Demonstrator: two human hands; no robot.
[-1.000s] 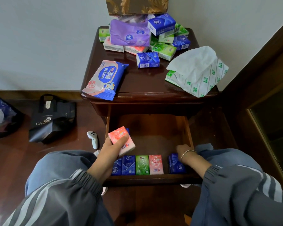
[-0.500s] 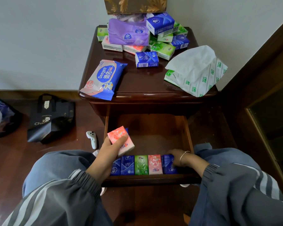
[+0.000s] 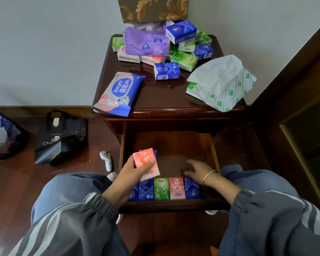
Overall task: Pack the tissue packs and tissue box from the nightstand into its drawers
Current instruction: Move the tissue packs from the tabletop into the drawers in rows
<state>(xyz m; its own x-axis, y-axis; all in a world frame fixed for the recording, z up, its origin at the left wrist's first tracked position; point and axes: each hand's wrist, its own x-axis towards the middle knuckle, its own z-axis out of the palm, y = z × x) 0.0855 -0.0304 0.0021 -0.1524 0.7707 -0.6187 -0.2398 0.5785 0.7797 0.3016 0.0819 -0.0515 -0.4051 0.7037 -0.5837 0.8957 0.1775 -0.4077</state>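
Observation:
The nightstand's drawer (image 3: 213,152) is pulled open. Along its front edge stands a row of several small tissue packs (image 3: 161,189) in blue, green and pink. My left hand (image 3: 132,172) grips a pink tissue pack (image 3: 146,161) with a blue pack behind it, above the row's left end. My right hand (image 3: 197,169) hovers over the row's right end with loosely spread fingers and holds nothing. On the nightstand top (image 3: 161,97) lie a heap of tissue packs (image 3: 164,47), a wet-wipe pack (image 3: 118,93) and a soft tissue pack with a sheet sticking out (image 3: 222,84).
A gold-patterned brown box (image 3: 152,8) stands against the wall behind the heap. A black bag (image 3: 59,137) and a white controller (image 3: 106,160) lie on the wooden floor to the left. Dark wooden furniture (image 3: 303,126) stands to the right. My knees flank the drawer.
My right hand pushed a blue pack leftward against the row, let go of it and lifted off. My left hand has shifted slightly right with its packs.

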